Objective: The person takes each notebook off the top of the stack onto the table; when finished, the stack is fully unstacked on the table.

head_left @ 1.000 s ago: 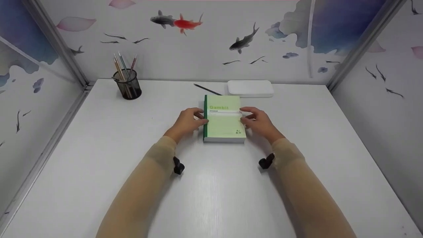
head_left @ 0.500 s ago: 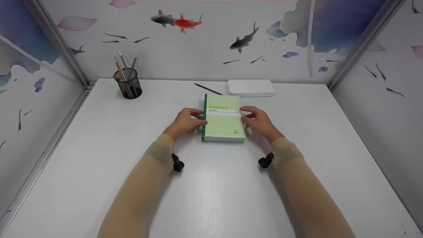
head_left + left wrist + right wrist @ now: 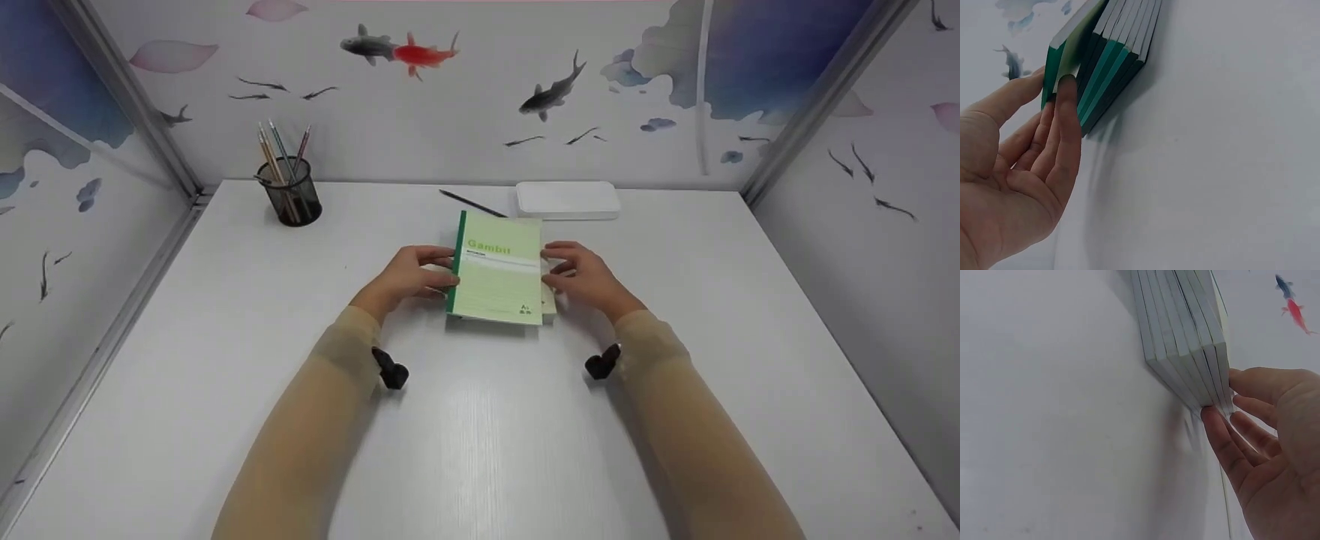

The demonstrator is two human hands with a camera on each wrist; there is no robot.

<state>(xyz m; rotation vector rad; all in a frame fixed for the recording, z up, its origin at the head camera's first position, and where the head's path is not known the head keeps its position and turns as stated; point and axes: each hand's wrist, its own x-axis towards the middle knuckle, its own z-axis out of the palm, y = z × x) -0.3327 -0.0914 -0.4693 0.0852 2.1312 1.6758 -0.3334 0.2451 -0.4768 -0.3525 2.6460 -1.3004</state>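
Note:
A stack of thin notebooks with green spines lies at the middle of the white table. Its top notebook, pale green with "Gambit" printed on it, is raised at the spine and sits shifted left, so the stack's right edge shows beneath it. My left hand pinches that notebook's spine, thumb above and fingers below. My right hand grips the page edges of the stack between thumb and fingers.
A black mesh cup of pencils stands at the back left. A black pen and a flat white box lie just behind the notebooks. Patterned walls close in the table on three sides.
The top notebook has come up off the stack at its spine and slid left with my left hand. My right hand has stayed at the right edge.

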